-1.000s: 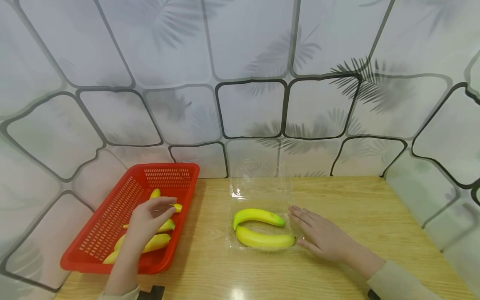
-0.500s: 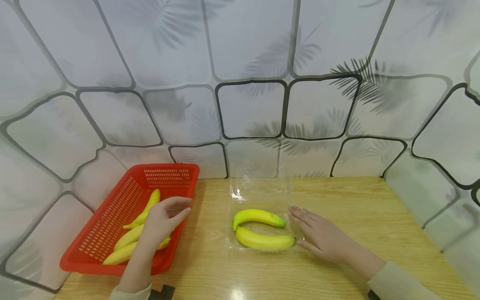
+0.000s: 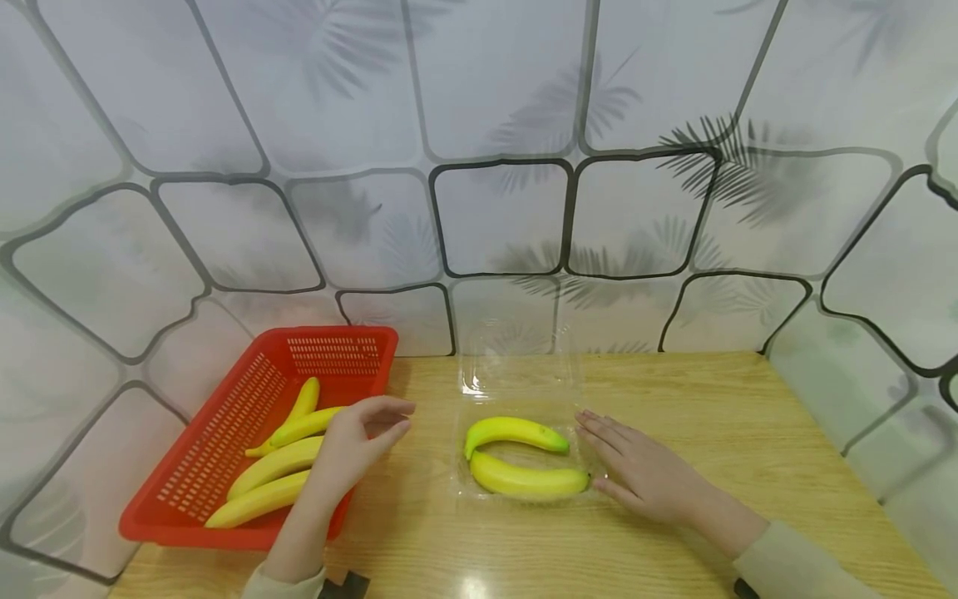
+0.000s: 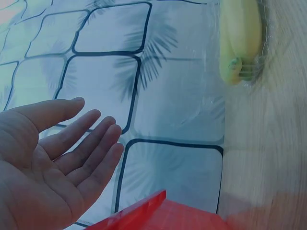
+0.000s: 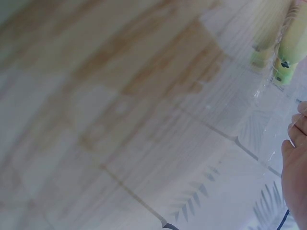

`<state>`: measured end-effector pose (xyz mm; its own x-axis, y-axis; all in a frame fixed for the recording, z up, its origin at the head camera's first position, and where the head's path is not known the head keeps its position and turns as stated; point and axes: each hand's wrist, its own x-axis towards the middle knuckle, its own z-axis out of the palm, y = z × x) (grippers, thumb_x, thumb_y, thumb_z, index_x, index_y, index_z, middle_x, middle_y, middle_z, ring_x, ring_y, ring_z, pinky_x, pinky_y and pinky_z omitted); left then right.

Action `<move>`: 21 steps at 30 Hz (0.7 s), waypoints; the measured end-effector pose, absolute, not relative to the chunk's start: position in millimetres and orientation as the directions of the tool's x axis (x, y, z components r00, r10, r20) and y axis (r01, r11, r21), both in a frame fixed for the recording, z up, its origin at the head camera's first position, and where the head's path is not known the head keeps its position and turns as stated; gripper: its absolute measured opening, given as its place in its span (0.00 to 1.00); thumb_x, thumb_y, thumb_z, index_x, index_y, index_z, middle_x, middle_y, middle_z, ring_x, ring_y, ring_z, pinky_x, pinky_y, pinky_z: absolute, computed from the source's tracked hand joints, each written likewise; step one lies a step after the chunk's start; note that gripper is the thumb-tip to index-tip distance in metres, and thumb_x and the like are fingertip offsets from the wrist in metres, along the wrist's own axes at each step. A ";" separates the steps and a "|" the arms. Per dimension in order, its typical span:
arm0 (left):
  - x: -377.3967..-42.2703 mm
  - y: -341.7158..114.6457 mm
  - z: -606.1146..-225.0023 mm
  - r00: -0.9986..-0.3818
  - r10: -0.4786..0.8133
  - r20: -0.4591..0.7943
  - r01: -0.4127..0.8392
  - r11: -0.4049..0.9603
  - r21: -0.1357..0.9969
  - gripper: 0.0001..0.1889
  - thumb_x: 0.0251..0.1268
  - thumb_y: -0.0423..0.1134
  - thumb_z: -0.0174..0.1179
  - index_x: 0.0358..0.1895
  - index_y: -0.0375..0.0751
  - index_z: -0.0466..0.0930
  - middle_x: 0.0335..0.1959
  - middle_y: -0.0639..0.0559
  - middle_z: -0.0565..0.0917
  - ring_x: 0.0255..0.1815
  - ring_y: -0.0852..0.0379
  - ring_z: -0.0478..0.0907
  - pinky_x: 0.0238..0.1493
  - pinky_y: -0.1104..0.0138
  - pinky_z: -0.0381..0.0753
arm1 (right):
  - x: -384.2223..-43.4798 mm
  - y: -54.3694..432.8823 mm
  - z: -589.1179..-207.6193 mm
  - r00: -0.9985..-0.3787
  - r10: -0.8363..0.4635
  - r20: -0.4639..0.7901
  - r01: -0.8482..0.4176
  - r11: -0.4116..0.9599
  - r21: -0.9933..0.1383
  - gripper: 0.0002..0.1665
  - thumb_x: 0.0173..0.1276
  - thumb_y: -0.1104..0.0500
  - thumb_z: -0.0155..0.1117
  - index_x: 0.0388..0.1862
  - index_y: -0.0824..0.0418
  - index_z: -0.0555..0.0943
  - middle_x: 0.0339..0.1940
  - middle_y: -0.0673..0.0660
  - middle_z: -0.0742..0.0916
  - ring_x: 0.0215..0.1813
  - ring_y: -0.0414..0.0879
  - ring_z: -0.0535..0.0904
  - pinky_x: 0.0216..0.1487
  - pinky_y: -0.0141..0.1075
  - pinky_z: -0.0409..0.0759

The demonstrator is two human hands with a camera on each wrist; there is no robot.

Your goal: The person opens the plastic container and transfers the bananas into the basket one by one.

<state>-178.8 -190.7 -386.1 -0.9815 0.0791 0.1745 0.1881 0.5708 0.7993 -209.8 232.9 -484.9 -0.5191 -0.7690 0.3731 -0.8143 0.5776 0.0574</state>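
Note:
My left hand (image 3: 359, 441) hovers over the right rim of the red basket (image 3: 138, 520), fingers loosely bent. Its palm (image 4: 48, 187) faces the left wrist camera with nothing in it. Two yellow bananas with greenish tips, an upper one (image 3: 516, 429) and a lower one (image 3: 527, 479), lie in a clear plastic clamshell box (image 3: 479, 406) whose lid stands raised behind. At the box's right side rests my right hand (image 3: 644, 470), fingers straight, their tips at its edge. The right wrist view catches just part of that hand (image 5: 297, 172).
Several bananas (image 3: 258, 502) lie in the red basket at the left, partly hidden by my left arm. The wooden table (image 3: 748, 433) meets a wall (image 3: 501, 216) with a stone pattern at the back, and further panels rise at both sides.
My left hand has moved rightward from above the basket's inside to its right rim, uncovering more of the bananas there. The right hand, the box and its two bananas have stayed in place.

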 end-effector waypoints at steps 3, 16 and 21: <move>-179.8 -184.7 -389.6 -0.979 0.096 0.178 0.201 0.560 0.804 0.12 0.71 0.32 0.69 0.54 0.36 0.89 0.51 0.42 0.92 0.51 0.47 0.90 0.56 0.65 0.90 | -209.5 232.9 -484.8 -0.522 -0.768 0.371 -0.813 0.580 0.058 0.40 0.75 0.50 0.67 0.78 0.69 0.70 0.80 0.67 0.74 0.79 0.61 0.72 0.89 0.27 0.33; -186.2 -163.8 -405.3 -0.968 0.188 0.168 0.244 0.520 0.819 0.10 0.69 0.28 0.69 0.51 0.34 0.89 0.48 0.40 0.92 0.48 0.46 0.91 0.56 0.57 0.91 | -209.8 233.1 -484.7 -0.527 -0.767 0.365 -0.810 0.583 0.054 0.40 0.76 0.49 0.67 0.78 0.69 0.70 0.80 0.66 0.74 0.79 0.60 0.72 0.88 0.26 0.31; -190.0 -155.8 -412.4 -0.942 0.264 0.209 0.318 0.493 0.810 0.09 0.69 0.26 0.68 0.50 0.30 0.88 0.48 0.37 0.92 0.47 0.43 0.91 0.53 0.62 0.91 | -209.6 233.1 -484.9 -0.525 -0.768 0.367 -0.812 0.581 0.052 0.40 0.75 0.50 0.68 0.78 0.69 0.70 0.80 0.66 0.74 0.79 0.60 0.72 0.88 0.26 0.32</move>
